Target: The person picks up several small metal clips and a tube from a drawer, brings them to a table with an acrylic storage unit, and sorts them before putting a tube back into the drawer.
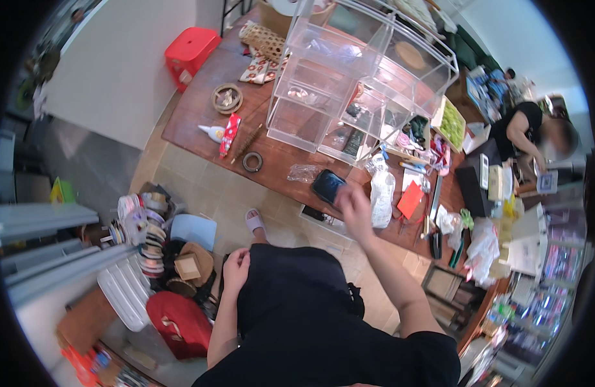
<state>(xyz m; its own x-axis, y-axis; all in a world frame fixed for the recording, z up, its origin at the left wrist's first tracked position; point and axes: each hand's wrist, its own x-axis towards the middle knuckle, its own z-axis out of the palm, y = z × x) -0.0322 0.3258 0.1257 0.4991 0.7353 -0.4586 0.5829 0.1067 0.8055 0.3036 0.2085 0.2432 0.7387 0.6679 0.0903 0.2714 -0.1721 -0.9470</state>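
Head view: the clear drawer unit (297, 122) stands on the brown table (197, 113) and serves as landmark. The dark phone-like slab (327, 185) lies on the table on the person's side of the drawer unit, just in front of its lower edge. The right hand (354, 208) is in front of the drawer unit too, overlapping the slab's right end in the picture. Its fingers look bent, but blur hides whether they pinch the slab or only hover over it, so I cannot tell. The left hand (237, 266) is well apart from the drawer unit, down by the person's thigh, fingers loosely curled; whether it holds anything I cannot tell.

The slab has a glossy face and rounded corners. I judge it light, stiff and rather slippery, its face liable to scratch or crack; the two long edges, near the middle, seem the surest hold, with fingertips off the face. Also before the drawer unit, a crumpled clear wrapper (304, 173) lies just left of the slab and a white plastic-wrapped bundle (382, 197) to its right, both seemingly soft and easily nudged.
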